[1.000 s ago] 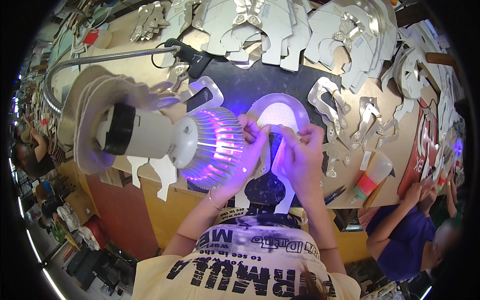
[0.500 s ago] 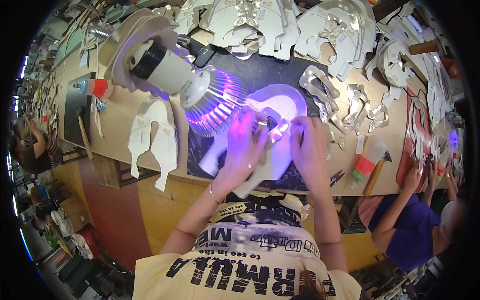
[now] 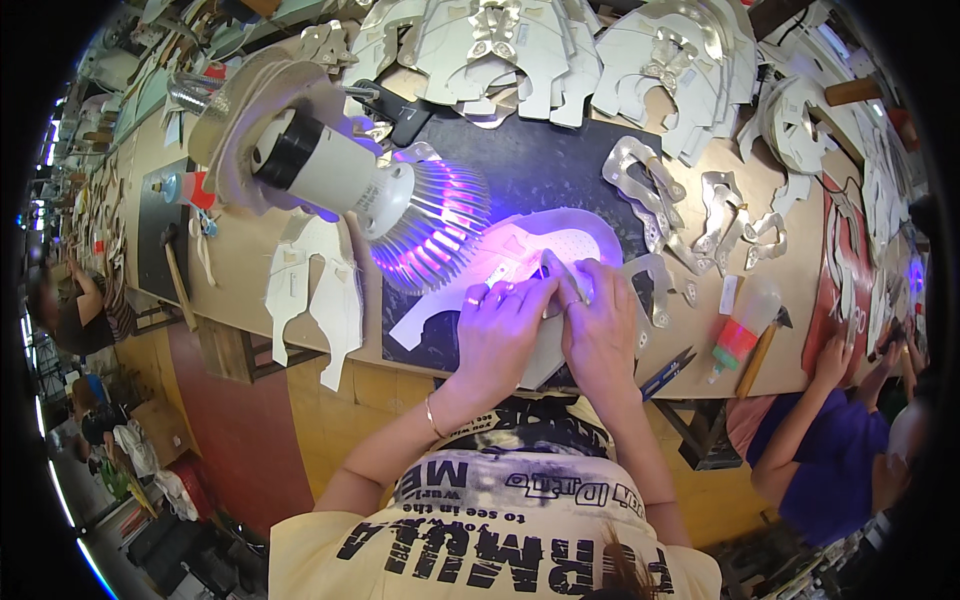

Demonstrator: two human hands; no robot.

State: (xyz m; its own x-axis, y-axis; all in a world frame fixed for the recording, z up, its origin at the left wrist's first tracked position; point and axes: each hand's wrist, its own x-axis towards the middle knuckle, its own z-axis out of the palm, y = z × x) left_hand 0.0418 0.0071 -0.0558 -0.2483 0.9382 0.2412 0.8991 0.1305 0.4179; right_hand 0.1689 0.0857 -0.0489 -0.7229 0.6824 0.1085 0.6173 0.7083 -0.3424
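A white shoe upper (image 3: 578, 228), lit violet, lies on the dark mat (image 3: 560, 150) in front of me. My left hand (image 3: 500, 335) is closed on it from the left, fingers bent and thumb pressed against the tips. My right hand (image 3: 603, 320) pinches a grey, folded part of the upper near its middle opening. Both hands' fingertips almost meet there, and they hide the exact spot. Close to the left of the upper hangs a lamp (image 3: 430, 220) with a finned metal head, casting purple light over my fingers.
Stacked white uppers (image 3: 480, 50) line the far side. Silver cut pieces (image 3: 640, 185), a red-and-green-tipped bottle (image 3: 745, 325), a hammer (image 3: 763, 355) and dark snips (image 3: 668, 375) lie to the right. Another upper (image 3: 315, 285) is at left. A co-worker's hand (image 3: 828, 360) shows far right.
My hands have come together over the middle of the upper; the right one moved left and the left one turned inward. The upper has shifted slightly toward me and turned.
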